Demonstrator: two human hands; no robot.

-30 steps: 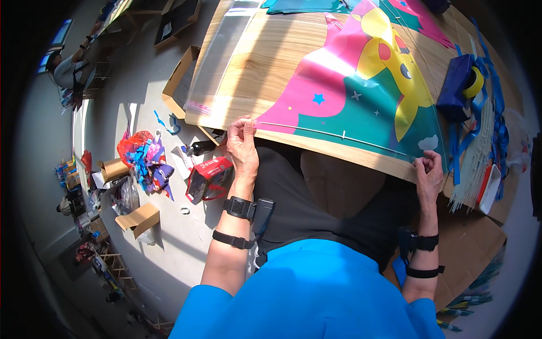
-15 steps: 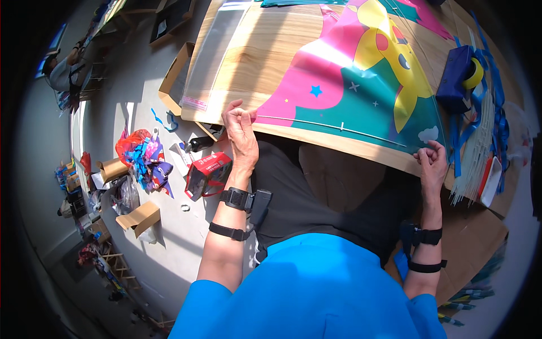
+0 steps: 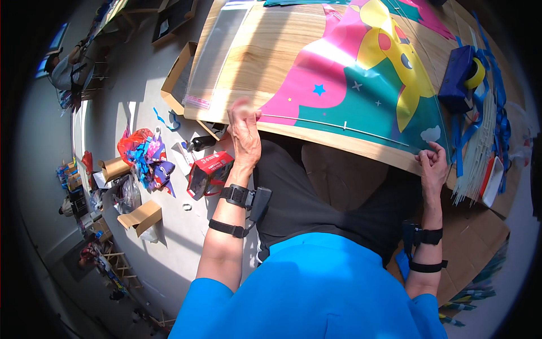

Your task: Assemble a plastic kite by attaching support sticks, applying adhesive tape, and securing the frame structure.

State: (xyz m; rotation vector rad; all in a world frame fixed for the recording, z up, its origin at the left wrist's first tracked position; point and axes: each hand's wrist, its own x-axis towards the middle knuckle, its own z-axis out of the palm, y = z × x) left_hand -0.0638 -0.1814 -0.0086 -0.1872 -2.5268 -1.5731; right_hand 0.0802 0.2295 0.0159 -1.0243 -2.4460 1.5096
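Note:
A pink, green and yellow printed kite (image 3: 322, 73) lies across the wooden table (image 3: 257, 68) in front of me. Along its near edge runs a thin white rod (image 3: 322, 124) with a small crosspiece near the middle. My left hand (image 3: 245, 135) is closed at the kite's near left corner, thumb and fingers pinching it by the rod's end; its fingertips are slightly blurred. At the near right corner, my right hand (image 3: 433, 166) pinches the kite's edge just beyond the rod's other end. Between my hands the edge is stretched out along the table's front.
To the right are a blue tape dispenser (image 3: 456, 79) with yellow tape, blue ribbons (image 3: 499, 96) and a bundle of thin white sticks (image 3: 476, 161). A clear plastic sleeve (image 3: 217, 56) lies at the table's left. Cardboard boxes (image 3: 141, 217) and a colourful fabric heap (image 3: 149, 158) are on the floor.
My left hand has shifted slightly, its fingers curling closer at the kite's corner. The right hand stays at its corner, and the kite lies nearly as before.

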